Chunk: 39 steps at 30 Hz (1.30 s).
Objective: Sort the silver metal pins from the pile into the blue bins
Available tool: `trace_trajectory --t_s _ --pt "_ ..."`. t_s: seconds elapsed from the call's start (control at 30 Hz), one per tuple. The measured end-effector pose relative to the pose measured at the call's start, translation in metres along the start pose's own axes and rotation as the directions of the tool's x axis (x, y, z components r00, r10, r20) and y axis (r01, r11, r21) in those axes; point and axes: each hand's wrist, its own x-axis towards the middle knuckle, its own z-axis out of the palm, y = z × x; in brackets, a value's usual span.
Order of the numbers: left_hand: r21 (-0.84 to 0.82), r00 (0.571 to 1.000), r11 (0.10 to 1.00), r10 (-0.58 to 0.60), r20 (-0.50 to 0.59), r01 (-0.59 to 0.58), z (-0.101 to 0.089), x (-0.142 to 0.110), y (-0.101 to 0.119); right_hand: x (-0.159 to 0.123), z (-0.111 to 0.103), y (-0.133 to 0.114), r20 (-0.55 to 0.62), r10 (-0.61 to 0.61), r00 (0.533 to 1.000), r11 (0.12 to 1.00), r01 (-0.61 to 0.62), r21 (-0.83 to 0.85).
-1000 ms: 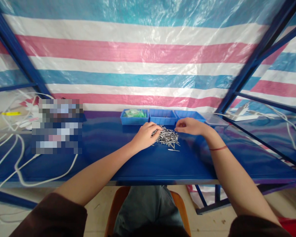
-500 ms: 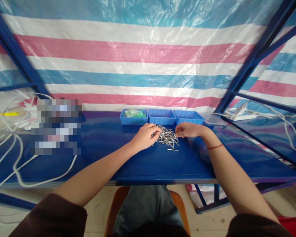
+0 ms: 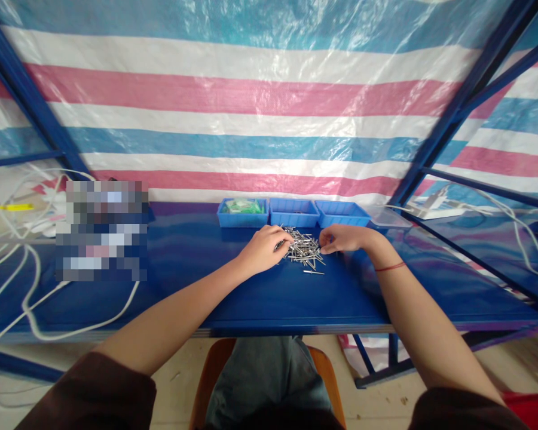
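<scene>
Dozens of thin metal pins [image 3: 303, 249] lie heaped on the blue table [image 3: 269, 298], pointing every way, between both hands. Left hand [image 3: 264, 248] curls its fingers onto the heap's left edge; right hand [image 3: 343, 237] pinches at the right edge, its catch too small to make out.

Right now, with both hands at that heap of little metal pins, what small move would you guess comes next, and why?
Probably the right hand pinches one pin from the pile of pins. Its fingertips already touch the heap's right edge, the left hand rests on the left edge, and one loose pin lies just in front.
</scene>
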Motion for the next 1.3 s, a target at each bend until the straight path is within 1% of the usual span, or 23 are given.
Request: trace_trajectory --t_s 0.07,0.13,0.2,0.27,0.33,0.4,0.43,0.47,0.53,0.63,0.8,0.9,1.0,1.07,1.17,1.23,1.3 --pt "0.005 1.0 1.0 0.001 0.008 -0.002 0.0 0.0 0.0 -0.002 -0.002 0.001 0.002 -0.02 1.0 1.0 0.02 -0.006" --pt "0.006 1.0 1.0 0.002 0.005 -0.002 -0.001 0.0 0.0 -0.008 -0.006 0.001 0.029 -0.035 0.999 0.999 0.034 0.034" --pt "0.001 1.0 1.0 -0.002 -0.017 0.002 -0.002 0.0 0.001 -0.015 -0.01 -0.002 0.035 -0.068 0.997 0.989 0.063 0.131" --pt "-0.02 0.999 1.0 -0.012 -0.05 0.011 -0.003 0.001 0.004 -0.02 -0.011 -0.009 -0.026 -0.137 0.99 0.958 0.139 0.251" --pt "-0.071 0.995 0.997 -0.033 -0.091 0.027 -0.003 0.002 0.007 -0.022 -0.009 -0.022 -0.135 -0.231 0.963 0.898 0.265 0.352" --pt "-0.152 0.988 0.987 -0.072 -0.14 0.051 -0.002 0.003 0.01 -0.019 -0.002 -0.036 -0.232 -0.317 0.919 0.812 0.39 0.434" --pt "-0.193 0.981 0.979 -0.095 -0.167 0.062 -0.002 0.003 0.011 -0.017 0.002 -0.043 -0.263 -0.349 0.9 0.766 0.435 0.474" --pt "-0.227 0.975 0.971 -0.115 -0.192 0.07 -0.002 0.004 0.013 -0.014 0.006 -0.049 -0.286 -0.369 0.884 0.722 0.467 0.51" --pt "-0.265 0.962 0.961 -0.142 -0.235 0.077 -0.003 0.004 0.014 -0.01 0.014 -0.058 -0.31 -0.386 0.869 0.656 0.494 0.57" --pt "-0.273 0.949 0.959 -0.15 -0.278 0.072 -0.005 0.005 0.015 -0.006 0.019 -0.062 -0.334 -0.37 0.867 0.607 0.498 0.619" --pt "-0.31 0.948 0.95 -0.128 -0.292 0.033 -0.008 0.005 0.019 -0.006 0.019 -0.061 -0.365 -0.349 0.863 0.597 0.505 0.623" --pt "-0.297 0.945 0.955 -0.109 -0.31 0.013 -0.009 0.005 0.02 -0.006 0.02 -0.063 -0.37 -0.352 0.86 0.595 0.511 0.621" --pt "-0.269 0.937 0.963 -0.102 -0.333 0.01 -0.01 0.005 0.02 -0.004 0.023 -0.067 -0.401 -0.349 0.847 0.56 0.532 0.636" --pt "-0.267 0.932 0.964 -0.11 -0.345 0.015 -0.01 0.005 0.018 -0.002 0.025 -0.07 -0.469 -0.324 0.822 0.534 0.568 0.626" --pt "-0.277 0.923 0.96 -0.144 -0.357 0.042 -0.01 0.005 0.016 0.0 0.027 -0.072 -0.582 -0.296 0.757 0.527 0.638 0.561" --pt "-0.29 0.922 0.954 -0.175 -0.347 0.072 -0.01 0.006 0.014 0.0 0.028 -0.073 -0.63 -0.307 0.713 0.537 0.677 0.504" --pt "-0.306 0.924 0.947 -0.202 -0.325 0.099 -0.009 0.006 0.013 -0.001 0.028 -0.074 -0.66 -0.324 0.678 0.569 0.697 0.437"
